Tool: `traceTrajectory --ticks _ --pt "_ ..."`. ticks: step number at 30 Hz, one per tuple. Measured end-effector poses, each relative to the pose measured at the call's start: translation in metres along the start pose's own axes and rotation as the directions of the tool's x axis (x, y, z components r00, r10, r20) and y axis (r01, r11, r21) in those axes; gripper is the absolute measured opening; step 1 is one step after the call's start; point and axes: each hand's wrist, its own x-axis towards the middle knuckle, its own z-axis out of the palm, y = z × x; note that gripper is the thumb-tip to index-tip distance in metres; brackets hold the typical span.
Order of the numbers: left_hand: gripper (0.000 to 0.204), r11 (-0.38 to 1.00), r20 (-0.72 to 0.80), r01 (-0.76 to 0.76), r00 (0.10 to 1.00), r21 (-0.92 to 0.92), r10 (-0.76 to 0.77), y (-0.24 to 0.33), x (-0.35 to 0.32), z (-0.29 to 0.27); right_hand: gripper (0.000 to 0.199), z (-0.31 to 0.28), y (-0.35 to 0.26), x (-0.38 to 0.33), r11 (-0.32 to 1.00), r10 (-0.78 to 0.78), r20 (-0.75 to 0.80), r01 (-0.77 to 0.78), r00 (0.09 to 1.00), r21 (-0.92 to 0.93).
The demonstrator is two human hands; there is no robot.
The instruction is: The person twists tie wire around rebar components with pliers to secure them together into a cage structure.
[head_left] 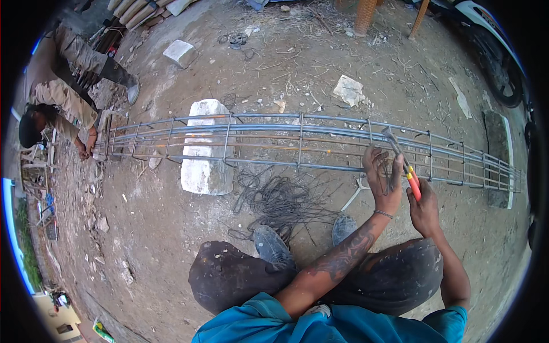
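A long rebar cage (301, 140) of lengthwise bars and square stirrups stretches from left to right in front of me. My right hand (424, 208) is closed round the red and yellow handle of a pair of pincers (409, 172), whose metal head reaches the cage's near bars. Beside it, my left hand (382, 180) is raised at the cage's near edge, fingers partly curled, with thin dark tie wire (391, 186) looped against the palm and thumb. A tangled heap of the same wire (280, 203) lies on the ground by my shoes.
White stone block (207, 180) supports the cage at left; another block (501, 160) stands under its right end. At the far left a co-worker (60, 91) bends with both hands at the cage's end. A motorbike (497, 63) is parked at upper right. Rubble (102, 223) litters the left.
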Motion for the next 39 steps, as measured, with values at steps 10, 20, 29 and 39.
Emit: traceTrajectory --ticks 10,20,29,39 --pt "0.039 0.987 0.117 0.002 0.993 0.160 -0.021 0.016 0.058 -0.047 0.039 0.023 0.016 -0.012 0.504 -0.025 0.455 -0.382 0.890 0.775" --pt "0.026 0.206 0.622 -0.684 0.726 0.700 0.294 0.002 0.090 -0.084 0.040 0.023 0.025 0.030 0.986 -0.082 -0.246 0.115 0.966 0.122" --pt "0.022 0.125 0.598 -0.672 0.716 0.730 0.361 -0.004 0.094 -0.078 0.049 0.051 0.029 0.028 0.965 -0.230 -0.307 0.175 0.924 -0.196" --pt "0.020 0.142 0.551 -0.634 0.745 0.760 0.377 0.003 0.087 -0.078 0.048 0.055 0.031 0.026 0.957 -0.253 -0.326 0.185 0.911 -0.225"
